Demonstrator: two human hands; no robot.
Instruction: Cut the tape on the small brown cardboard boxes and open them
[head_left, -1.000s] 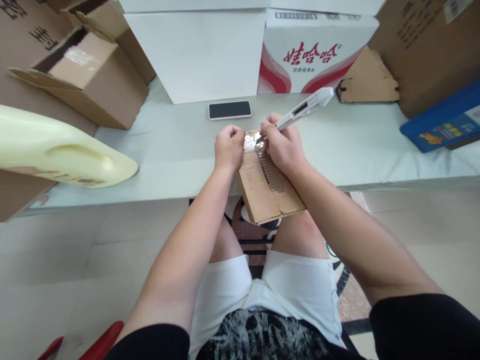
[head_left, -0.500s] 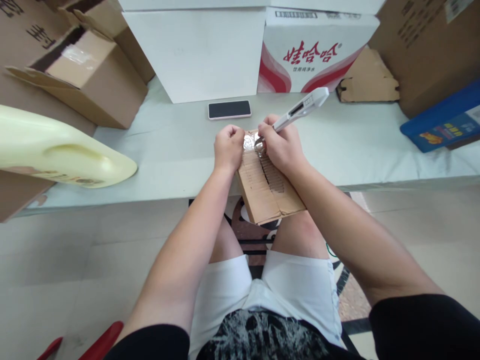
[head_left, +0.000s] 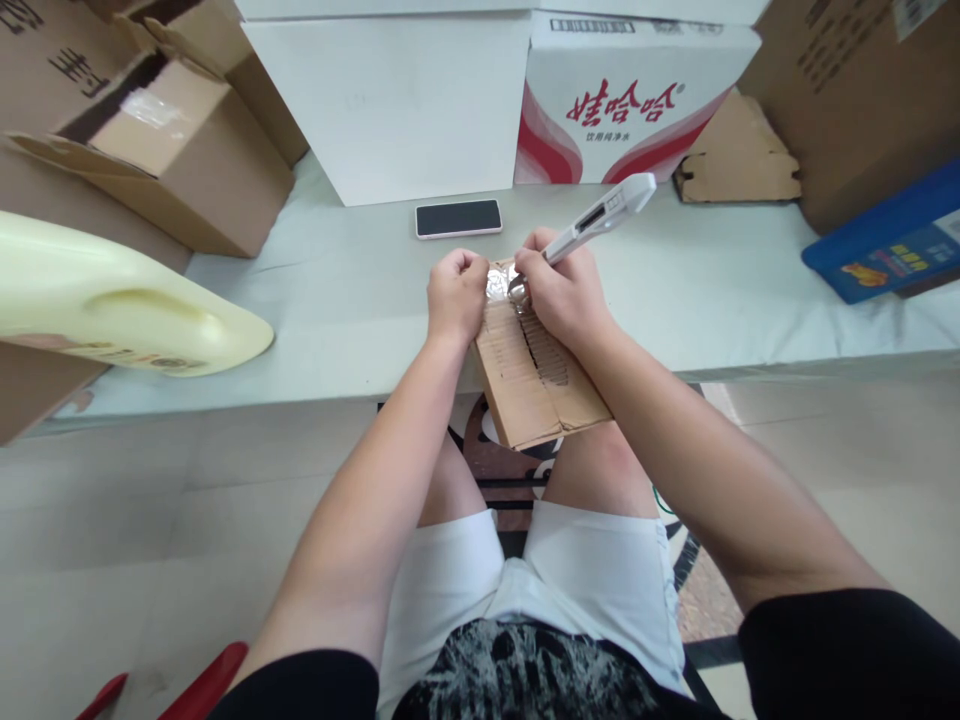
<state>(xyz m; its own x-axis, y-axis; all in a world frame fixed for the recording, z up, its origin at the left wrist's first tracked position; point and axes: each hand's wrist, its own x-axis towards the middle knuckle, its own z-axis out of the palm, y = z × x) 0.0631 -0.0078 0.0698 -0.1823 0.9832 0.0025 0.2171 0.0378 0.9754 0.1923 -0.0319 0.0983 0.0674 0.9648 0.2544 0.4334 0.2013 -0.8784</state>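
Note:
My right hand [head_left: 568,290] is closed round the lower handle of a digital measuring spoon [head_left: 604,212], white with a small display and buttons. Its shiny metal bowl [head_left: 517,291] rests over the far end of a flat brown cardboard piece [head_left: 541,400]. Dark hatch-like lines run across that cardboard, whose near end juts past the table edge above my knees. At its far left corner my left hand [head_left: 455,294] is closed, thumb against the fingers, apparently gripping the edge. Between the hands lies a silvery, crinkled patch [head_left: 496,283]; whether it is tape or film I cannot tell.
Beyond my hands a phone [head_left: 458,218] lies on the pale table cover [head_left: 360,300]. White boxes [head_left: 405,110] stand behind it. To the left are an open carton [head_left: 202,170] and a pale yellow bottle [head_left: 142,295]; a blue box [head_left: 885,240] is at right.

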